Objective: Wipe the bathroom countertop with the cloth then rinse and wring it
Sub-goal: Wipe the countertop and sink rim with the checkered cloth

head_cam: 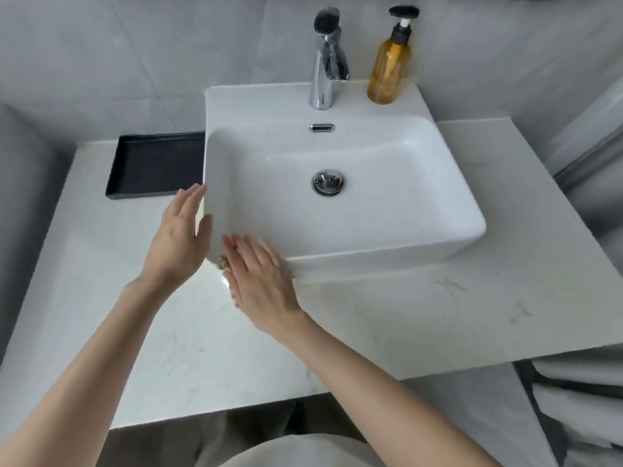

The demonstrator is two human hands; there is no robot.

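Observation:
A pale marble countertop (pixel 175 332) carries a white vessel sink (pixel 448 183). My right hand (pixel 259 278) lies flat, fingers together, pressing a beige cloth (pixel 222 262) onto the counter at the sink's front left corner. Only small bits of the cloth show at my fingertips and beside my palm; the rest is hidden under the hand. My left hand (pixel 180 237) is held with fingers straight and apart beside the sink's left wall, holding nothing, its fingertips at the wall.
A chrome tap (pixel 325 69) and an amber soap pump bottle (pixel 389 67) stand on the sink's back ledge. A black tray (pixel 155 163) sits on the counter left of the sink. Folded white towels (pixel 580 396) lie at the lower right. Grey tiled wall behind.

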